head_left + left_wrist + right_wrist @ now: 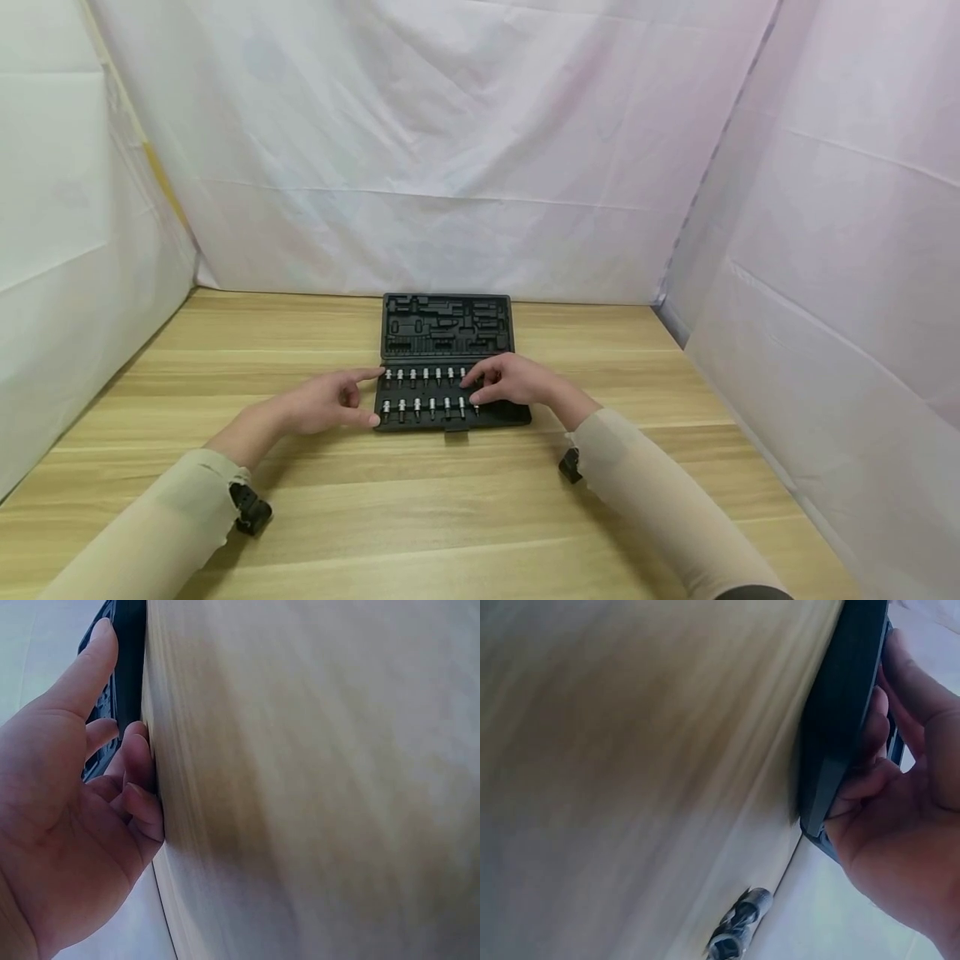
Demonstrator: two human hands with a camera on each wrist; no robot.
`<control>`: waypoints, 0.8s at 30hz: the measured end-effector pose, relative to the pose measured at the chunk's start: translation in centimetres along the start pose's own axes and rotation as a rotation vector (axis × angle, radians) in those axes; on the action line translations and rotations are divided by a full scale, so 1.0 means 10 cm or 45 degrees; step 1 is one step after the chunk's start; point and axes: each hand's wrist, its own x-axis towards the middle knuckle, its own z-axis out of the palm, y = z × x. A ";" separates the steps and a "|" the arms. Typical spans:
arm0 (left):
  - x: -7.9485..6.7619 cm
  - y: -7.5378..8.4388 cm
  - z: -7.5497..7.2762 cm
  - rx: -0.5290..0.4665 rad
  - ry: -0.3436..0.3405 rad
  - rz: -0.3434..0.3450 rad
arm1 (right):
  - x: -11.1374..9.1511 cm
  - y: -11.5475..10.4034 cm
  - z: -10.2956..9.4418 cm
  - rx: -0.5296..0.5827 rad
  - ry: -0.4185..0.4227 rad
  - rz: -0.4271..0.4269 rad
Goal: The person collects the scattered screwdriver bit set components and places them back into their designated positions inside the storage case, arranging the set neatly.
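Observation:
A black bit socket case [420,422] lies unfolded on the table, its moulded lid [447,321] laid back. Two rows of silver bit sockets [417,407] stand in its front half. At the left edge is my left hand [326,404], its index finger reaching the back left corner and its thumb at the front left corner; the other fingers are bent. My right hand [517,379] lies over the case's right part, thumb and index tips apart near the sockets, with nothing visible between them. It hides the sockets at that end. The right wrist view shows the case's side wall [840,712] against this hand.
A shiny metal cylindrical piece [739,926] shows on the table in the right wrist view; the head view does not show it. The wood-grain table [420,508] is bordered by white cloth [420,150] at the back and both sides.

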 end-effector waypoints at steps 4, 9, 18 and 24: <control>0.00 0.00 0.00 0.000 -0.003 -0.011 | 0.03 -0.03 0.01 -0.003 -0.009 0.020; 0.00 0.00 0.00 0.002 -0.010 -0.007 | 0.06 -0.08 0.00 -0.014 -0.018 0.073; 0.00 0.01 -0.01 -0.012 -0.009 -0.001 | 0.09 -0.15 0.00 -0.015 -0.022 0.148; 0.02 0.00 -0.01 -0.012 -0.008 0.006 | 0.09 -0.18 0.03 -0.058 -0.011 0.159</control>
